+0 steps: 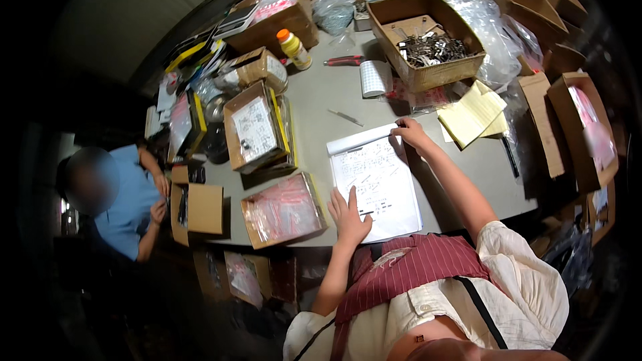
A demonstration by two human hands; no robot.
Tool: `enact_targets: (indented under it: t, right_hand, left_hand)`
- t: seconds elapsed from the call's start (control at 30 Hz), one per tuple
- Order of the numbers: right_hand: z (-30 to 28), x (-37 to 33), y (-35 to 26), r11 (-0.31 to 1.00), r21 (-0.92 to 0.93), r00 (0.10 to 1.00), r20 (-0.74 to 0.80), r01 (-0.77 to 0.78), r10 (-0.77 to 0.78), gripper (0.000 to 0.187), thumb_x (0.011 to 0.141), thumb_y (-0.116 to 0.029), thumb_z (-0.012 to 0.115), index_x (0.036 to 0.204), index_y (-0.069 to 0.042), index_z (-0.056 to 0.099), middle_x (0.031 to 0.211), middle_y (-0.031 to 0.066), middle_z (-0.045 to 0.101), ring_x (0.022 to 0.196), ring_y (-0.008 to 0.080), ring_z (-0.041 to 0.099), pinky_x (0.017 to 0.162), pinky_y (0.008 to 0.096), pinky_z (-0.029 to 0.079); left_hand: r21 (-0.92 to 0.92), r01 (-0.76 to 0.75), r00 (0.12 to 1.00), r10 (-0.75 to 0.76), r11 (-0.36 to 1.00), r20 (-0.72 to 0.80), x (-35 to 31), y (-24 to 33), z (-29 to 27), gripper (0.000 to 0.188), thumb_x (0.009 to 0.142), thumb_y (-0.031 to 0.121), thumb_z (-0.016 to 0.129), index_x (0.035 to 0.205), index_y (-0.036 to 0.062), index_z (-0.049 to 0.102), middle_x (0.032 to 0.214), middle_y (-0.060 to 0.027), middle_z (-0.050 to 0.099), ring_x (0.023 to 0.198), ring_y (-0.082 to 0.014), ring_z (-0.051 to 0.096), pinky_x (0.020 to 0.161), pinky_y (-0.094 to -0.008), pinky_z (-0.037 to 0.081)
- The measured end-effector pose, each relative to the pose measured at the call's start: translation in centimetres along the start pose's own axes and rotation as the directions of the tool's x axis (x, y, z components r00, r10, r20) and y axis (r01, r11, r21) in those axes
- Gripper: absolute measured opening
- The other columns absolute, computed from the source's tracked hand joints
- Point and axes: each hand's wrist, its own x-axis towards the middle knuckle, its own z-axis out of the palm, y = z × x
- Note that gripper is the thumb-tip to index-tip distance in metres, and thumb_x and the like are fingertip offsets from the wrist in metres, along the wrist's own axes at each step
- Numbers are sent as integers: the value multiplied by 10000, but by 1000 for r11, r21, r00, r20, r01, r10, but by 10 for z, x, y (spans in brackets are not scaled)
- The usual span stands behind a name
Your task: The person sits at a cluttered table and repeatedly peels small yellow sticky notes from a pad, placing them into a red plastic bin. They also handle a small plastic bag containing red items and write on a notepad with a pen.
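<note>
A writing pad (374, 174) with handwritten sheets lies on the table in front of me, its upper pages folded back along the top edge. My left hand (349, 219) rests on the pad's lower left part, fingers spread and nothing held. At the pad's top right corner, my right hand (410, 135) has its fingers closed round the folded edge. Just beyond the pad lies a slim pen-like tool (346, 117). A clear-lidded box of red and white plastic bags (284, 209) stands left of my left hand.
A carton of small metal parts (428, 43) stands at the back, near a white roll (376, 79) and a red-handled cutter (344, 61). Yellow paper (471, 113) and a black pen (510, 157) lie right. A yellow bottle (294, 49) and cartons (253, 127) line the left. A co-worker (127, 200) sits left.
</note>
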Motion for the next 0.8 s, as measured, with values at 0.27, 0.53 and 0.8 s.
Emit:
enact_targets:
  t: [0.27, 0.53, 0.8]
  right_hand:
    - [-10, -21, -4, 964, 261, 962, 273, -45, -29, 249, 871, -135, 735, 1073, -8, 666, 982, 53, 662, 929, 145, 573, 836, 289, 440]
    - [-5, -26, -6, 936, 347, 943, 327, -65, -56, 198, 886, -165, 721, 1005, -18, 661, 923, 46, 661, 875, 140, 575, 796, 292, 446]
    - [-9, -30, 5, 903, 423, 929, 359, -78, -87, 236, 866, -116, 707, 1060, 15, 672, 971, 73, 697, 882, 160, 624, 824, 292, 471]
  left_hand:
    - [-48, 135, 979, -140, 990, -146, -56, 54, 19, 740, 735, 166, 740, 1438, 71, 527, 1566, -309, 318, 1482, -499, 235, 1185, -676, 136]
    - [-819, 379, 654, -751, 432, -94, -168, 69, 83, 329, 927, 47, 660, 1253, 8, 632, 1229, -137, 678, 1094, -229, 645, 980, -366, 506]
    - [-968, 193, 823, -563, 160, 71, -156, 112, 50, 253, 989, 156, 652, 1213, 38, 648, 1113, -61, 716, 968, -131, 646, 845, -288, 484]
